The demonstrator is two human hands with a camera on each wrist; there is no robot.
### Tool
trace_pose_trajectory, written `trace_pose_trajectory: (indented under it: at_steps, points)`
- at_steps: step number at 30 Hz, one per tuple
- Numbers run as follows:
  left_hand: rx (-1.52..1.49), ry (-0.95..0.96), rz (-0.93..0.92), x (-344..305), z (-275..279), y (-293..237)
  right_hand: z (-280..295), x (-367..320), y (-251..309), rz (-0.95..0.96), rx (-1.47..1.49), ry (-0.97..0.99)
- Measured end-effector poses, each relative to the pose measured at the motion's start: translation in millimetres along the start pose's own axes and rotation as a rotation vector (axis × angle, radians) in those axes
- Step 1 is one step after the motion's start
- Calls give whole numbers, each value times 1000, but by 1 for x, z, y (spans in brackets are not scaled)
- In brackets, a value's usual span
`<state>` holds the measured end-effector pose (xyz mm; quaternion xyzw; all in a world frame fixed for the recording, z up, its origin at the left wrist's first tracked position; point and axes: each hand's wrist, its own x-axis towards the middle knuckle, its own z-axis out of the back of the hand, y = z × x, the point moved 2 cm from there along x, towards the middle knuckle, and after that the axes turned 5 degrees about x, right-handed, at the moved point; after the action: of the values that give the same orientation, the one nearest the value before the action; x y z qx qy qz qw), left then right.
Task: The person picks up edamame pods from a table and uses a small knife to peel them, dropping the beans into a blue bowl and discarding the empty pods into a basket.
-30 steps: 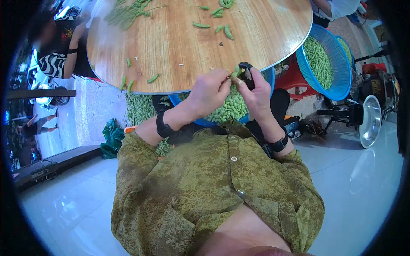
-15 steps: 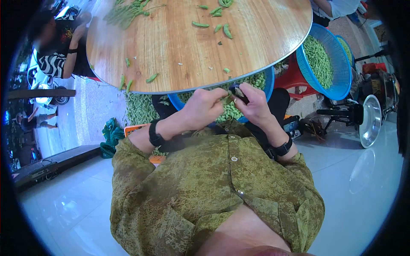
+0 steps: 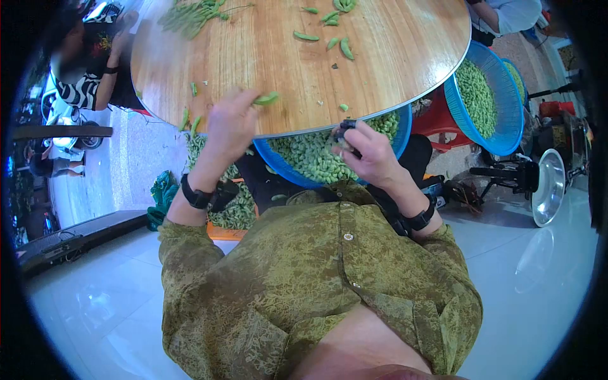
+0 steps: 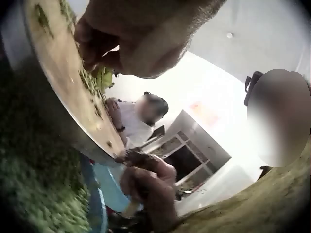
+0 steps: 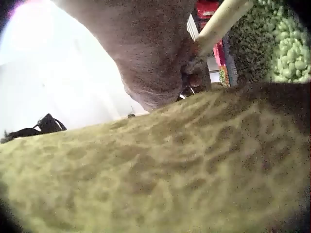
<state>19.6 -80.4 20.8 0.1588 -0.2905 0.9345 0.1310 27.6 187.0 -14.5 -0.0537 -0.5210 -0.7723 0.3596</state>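
In the head view my left hand (image 3: 231, 126), blurred, is over the table's near edge at the left. Its fingers pinch a green bean pod (image 3: 266, 99); the left wrist view shows this pod (image 4: 104, 78) by the fingertips. My right hand (image 3: 373, 152) curls round a small black tool (image 3: 347, 126) above a blue basket (image 3: 278, 166) of shelled green beans (image 3: 316, 155). The tool's kind cannot be told, as the fingers cover most of it. In the right wrist view, the back of the right hand (image 5: 146, 43) hides its grip.
More pods (image 3: 345, 48) and a leafy bunch of pods (image 3: 196, 18) lie on the round wooden table (image 3: 278, 63). A second blue basket (image 3: 500, 126) of beans stands right, by a red stool (image 3: 440, 117). An orange crate (image 3: 228, 234) holds pods. Another person (image 3: 95, 69) sits left.
Both hands were close together over the basket. The left hand has swung left to the table and taken up a pod lying there. The right hand stays over the basket with the black tool.
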Motion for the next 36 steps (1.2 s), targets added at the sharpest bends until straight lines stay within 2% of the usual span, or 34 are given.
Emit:
trace_pose_trajectory:
  at_steps: [2, 4, 5, 6, 8, 9, 12, 18, 21, 22, 23, 24, 25, 26, 27, 29, 31, 32, 34, 36]
  points:
    - [425, -14, -17, 8, 8, 13, 3, 7, 0, -34, -62, -25]
    - [460, -34, -46, 18, 5, 21, 6, 20, -3, -69, -280, -85]
    - [493, -54, -76, 25, 3, 25, 5, 27, -5, -60, -279, -89]
    - [499, -61, -81, 35, 1, 26, 2, 34, -5, -54, -363, -76]
    - [191, 92, 5, 57, -13, 28, -2, 43, -10, -82, -503, -20]
    - [190, 84, 0, 69, -21, 30, -3, 43, -12, -76, -510, -24]
    - [115, 63, -72, 108, -52, 36, -3, 44, -15, -93, -505, 54]
    - [330, 38, -236, 147, -89, 49, 7, 25, 9, -76, -210, 184]
    - [361, 98, -182, 142, -81, 38, 9, 19, 13, -13, -45, 59]
    - [121, 206, -5, 135, -77, 29, 10, 18, 11, -13, -43, 55]
    - [-121, 314, 170, 125, -77, 21, 11, 17, 5, -180, 107, 10]
    - [-121, 322, 165, 114, -78, 12, 12, 15, 0, -348, 258, -36]
    - [-406, 299, 172, 103, -81, 3, 13, 16, 0, -353, 258, -44]
    - [-692, 272, 181, 92, -82, -6, 14, 19, -2, -452, 525, -122]
    - [-694, 281, 183, 82, -78, -18, 15, 21, -6, -548, 795, -200]
    - [-891, 414, 472, 66, -70, -39, 11, 21, -16, -551, 859, -163]
    - [-935, 431, 464, 55, -73, -44, 6, 22, -16, -645, 1095, -228]
    - [-1016, 413, 478, 50, -74, -50, 3, 20, -18, -633, 1187, -224]
    - [-1215, 412, 560, 43, -79, -54, 3, 19, -13, -647, 1239, -230]
    - [-1119, 396, 535, 40, -84, -50, 2, 18, -10, -659, 1288, -231]
